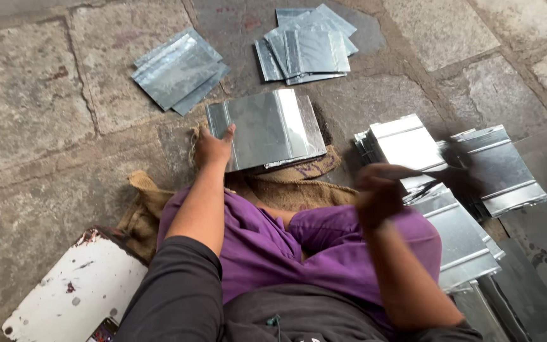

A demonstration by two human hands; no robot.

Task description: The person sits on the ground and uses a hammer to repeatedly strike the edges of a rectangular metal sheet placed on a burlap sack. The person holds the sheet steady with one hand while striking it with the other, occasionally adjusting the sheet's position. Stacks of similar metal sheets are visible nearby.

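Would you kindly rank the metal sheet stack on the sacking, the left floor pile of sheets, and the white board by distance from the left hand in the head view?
1. Metal sheet stack: touched by the left hand, just to its right.
2. Left floor pile: on the stone floor beyond the hand.
3. White board: lower left, beside the person's elbow.

The floor (26, 95) is rough grey stone slabs with wide, dirt-filled joints, stained darker in patches. A brown burlap sack (140, 209) lies spread on it. A white, paint-chipped board (71, 291) rests at lower left. The light is flat, soft daylight.
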